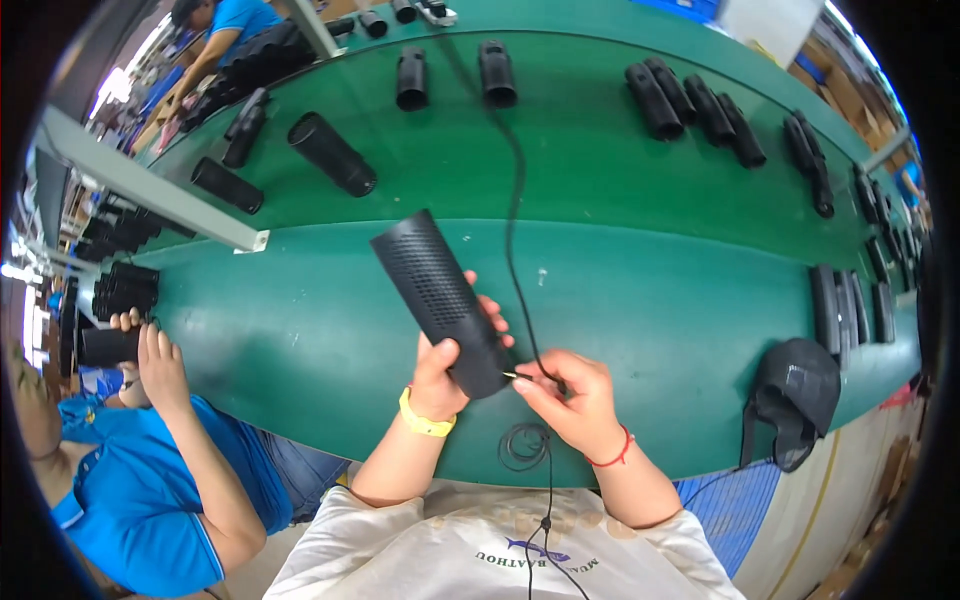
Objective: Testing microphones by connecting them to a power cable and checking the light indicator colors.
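My left hand (437,375) is wrapped round a black perforated cylinder (436,280), perhaps a speaker housing. It is tilted, its far end leaning up and to the left. Beside its near end my right hand (580,408) pinches a black cable (513,215), which hangs down from the top of the view. A slim gold-coloured plug tip (511,375) shows between the fingertips and the cylinder. Whether the tip has entered the cylinder, I cannot tell. A thin coiled black cord (526,447) lies at the table edge, below my hands.
Several black cylinders (496,75) stand or lie along the raised green surface (590,190) beyond the table (680,320). A dark cap (798,390) and black curved parts (828,305) rest at right. A grey metal bar (170,185) and a co-worker (165,480) in blue are at left.
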The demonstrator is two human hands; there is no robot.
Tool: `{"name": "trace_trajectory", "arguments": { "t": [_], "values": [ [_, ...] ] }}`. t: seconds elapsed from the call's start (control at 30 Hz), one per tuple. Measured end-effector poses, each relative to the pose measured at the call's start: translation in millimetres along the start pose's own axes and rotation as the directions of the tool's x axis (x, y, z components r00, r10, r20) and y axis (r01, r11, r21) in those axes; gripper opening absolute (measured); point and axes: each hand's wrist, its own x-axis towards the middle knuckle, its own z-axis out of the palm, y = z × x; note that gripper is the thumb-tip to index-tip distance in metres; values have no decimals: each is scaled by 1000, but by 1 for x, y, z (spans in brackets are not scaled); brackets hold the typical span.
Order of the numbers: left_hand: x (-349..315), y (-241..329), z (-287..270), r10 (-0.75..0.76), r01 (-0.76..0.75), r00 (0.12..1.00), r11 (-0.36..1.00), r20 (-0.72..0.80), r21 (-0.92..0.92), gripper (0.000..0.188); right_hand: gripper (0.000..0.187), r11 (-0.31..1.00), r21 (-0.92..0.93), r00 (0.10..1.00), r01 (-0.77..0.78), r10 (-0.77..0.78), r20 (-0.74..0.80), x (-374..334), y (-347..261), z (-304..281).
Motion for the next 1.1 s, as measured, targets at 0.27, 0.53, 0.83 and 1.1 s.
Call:
{"name": "trace_trajectory", "arguments": {
  "t": [0.27, 0.53, 0.83, 1.1],
  "values": [
    [-3, -2, 2, 44, -56, 992, 993, 121, 105, 75, 18, 973, 107, 947, -204, 169, 273, -1, 14, -12],
    [-8, -8, 6, 100, -96, 979, 995, 179, -32, 78, 49, 507, 641, 817, -576, 339, 466, 6, 13, -4],
    [-15, -10, 6, 123, -151, 971, 980, 204, 128, 80, 50, 447, 685, 816, -576, 266, 512, 1, 20, -3],
    [-17, -10, 5, 171, -190, 944, 981, 281, 42, 81, 50, 412, 687, 802, -598, 306, 514, -2, 22, 0]
  ]
}}
